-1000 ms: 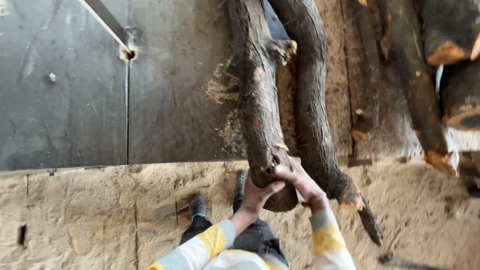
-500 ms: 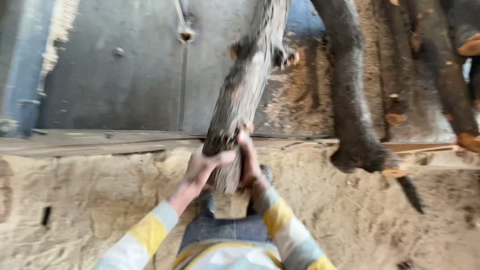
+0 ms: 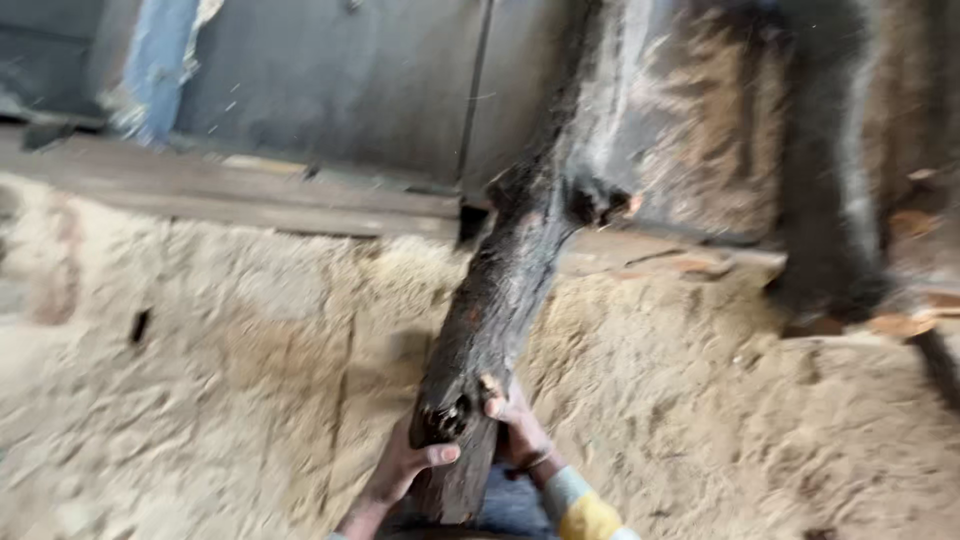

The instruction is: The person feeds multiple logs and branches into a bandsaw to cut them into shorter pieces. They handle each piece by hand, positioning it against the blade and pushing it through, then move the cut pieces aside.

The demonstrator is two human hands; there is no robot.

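Observation:
A long dark log (image 3: 500, 290) with rough bark runs from the grey metal platform (image 3: 340, 90) down towards me, its near end low in the head view. My left hand (image 3: 405, 470) grips the log's near end from the left, thumb across the cut face. My right hand (image 3: 518, 430) clasps the same end from the right, with a band at the wrist and a grey and yellow sleeve below it. A second dark log (image 3: 830, 200) lies further right on the platform, blurred.
Sawdust (image 3: 220, 350) covers the ground below the platform. A wooden beam (image 3: 250, 190) edges the platform front. A blue strip (image 3: 150, 70) stands at the upper left. Bark scraps (image 3: 900, 325) lie at the right.
Both hands have pulled the log's near end off the platform edge, towards me and down over the sawdust. The view has swung left, and the second log stays behind on the platform.

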